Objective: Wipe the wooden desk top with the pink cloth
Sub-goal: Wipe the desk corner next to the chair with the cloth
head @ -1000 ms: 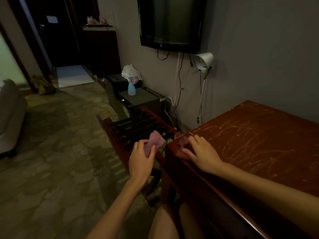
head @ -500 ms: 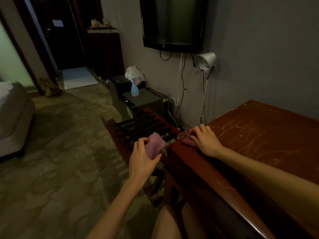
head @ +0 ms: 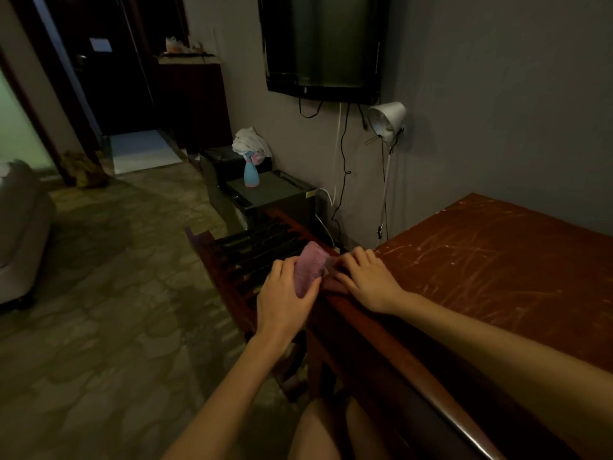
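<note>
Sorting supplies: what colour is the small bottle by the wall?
Light blue bottle, pinkish at the bottom; head view.

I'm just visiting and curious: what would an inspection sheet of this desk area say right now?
Surface: wooden desk top, scratched and streaked.
Job's things: pink cloth at the desk's corner, mostly off the edge.
Clutter: blue spray bottle on a dark box, white rag bundle behind.
Hands: left hand grips the cloth; right hand rests on the corner, fingers apparently on the cloth's end.
Cables: dark cables hang below the wall TV.
Surroundings: white lamp, slatted bench, patterned floor.
</note>
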Demonstrator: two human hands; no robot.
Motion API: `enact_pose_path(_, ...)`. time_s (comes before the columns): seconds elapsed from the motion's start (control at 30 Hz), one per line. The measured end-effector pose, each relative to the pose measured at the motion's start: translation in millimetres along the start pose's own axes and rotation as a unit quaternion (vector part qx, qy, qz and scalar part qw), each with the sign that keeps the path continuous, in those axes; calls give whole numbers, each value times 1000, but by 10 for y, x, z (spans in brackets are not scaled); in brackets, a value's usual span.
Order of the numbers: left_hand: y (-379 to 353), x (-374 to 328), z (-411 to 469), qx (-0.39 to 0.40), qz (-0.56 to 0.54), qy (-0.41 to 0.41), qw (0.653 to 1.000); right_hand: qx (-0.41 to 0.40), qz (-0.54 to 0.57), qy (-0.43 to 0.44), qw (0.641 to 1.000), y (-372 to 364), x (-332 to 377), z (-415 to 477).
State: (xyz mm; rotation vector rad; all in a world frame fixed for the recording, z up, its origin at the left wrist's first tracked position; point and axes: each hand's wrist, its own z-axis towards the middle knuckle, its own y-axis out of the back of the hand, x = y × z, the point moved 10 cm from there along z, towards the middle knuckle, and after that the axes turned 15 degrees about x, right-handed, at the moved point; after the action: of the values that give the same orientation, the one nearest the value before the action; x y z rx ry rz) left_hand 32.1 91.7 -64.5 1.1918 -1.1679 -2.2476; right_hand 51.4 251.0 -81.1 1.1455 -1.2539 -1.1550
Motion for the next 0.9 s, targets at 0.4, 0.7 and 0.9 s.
enact_pose_path(0.4, -138, -359, 134, 13, 102, -48, 994, 1, -23, -11, 1000, 9, -343, -489)
enact_pose_path(0.7, 252, 10, 172, -48, 97, 8, 994, 17, -8, 21, 1000, 14, -25, 30)
enact_pose_path(0.9, 279, 183, -23, -45, 90, 28, 995, 0, 15, -51, 999, 57, -539, 58)
